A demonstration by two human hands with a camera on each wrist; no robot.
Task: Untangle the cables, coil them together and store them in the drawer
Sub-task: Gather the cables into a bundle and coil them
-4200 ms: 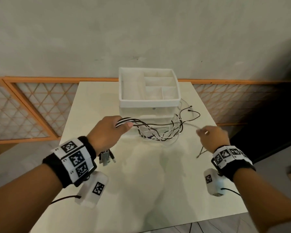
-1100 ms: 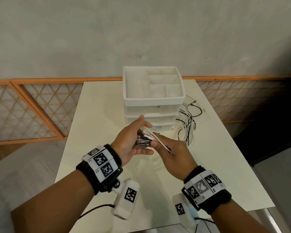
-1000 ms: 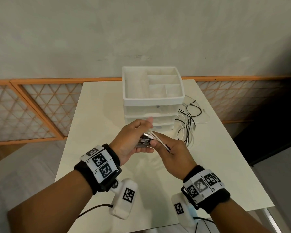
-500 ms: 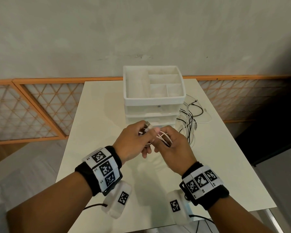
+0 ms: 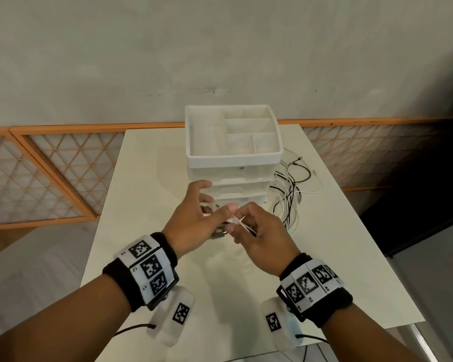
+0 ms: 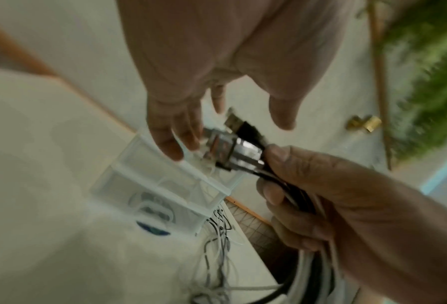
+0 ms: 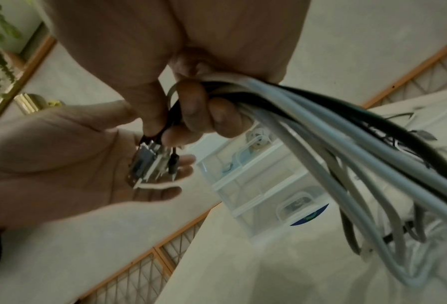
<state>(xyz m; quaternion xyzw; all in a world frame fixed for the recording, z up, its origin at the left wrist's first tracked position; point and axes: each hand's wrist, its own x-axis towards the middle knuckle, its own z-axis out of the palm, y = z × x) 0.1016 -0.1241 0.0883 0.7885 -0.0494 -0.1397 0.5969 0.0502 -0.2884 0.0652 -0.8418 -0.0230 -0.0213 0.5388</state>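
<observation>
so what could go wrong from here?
1. Only the right hand grips the cables; the left hand is open beside the plugs, so the gathered ends could slip out of line.
2. The loose lengths trail on the table right beside the drawer unit; pulling to coil may snag or drag it.
3. The drawers look shut, and no hand is free to open one.

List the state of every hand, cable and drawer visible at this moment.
left hand: open, fingers straight beside the plugs.
right hand: grips the cable bundle.
cable bundle: gathered in the fist, plugs together, far ends loose on the table.
drawer unit: drawers shut.
</observation>
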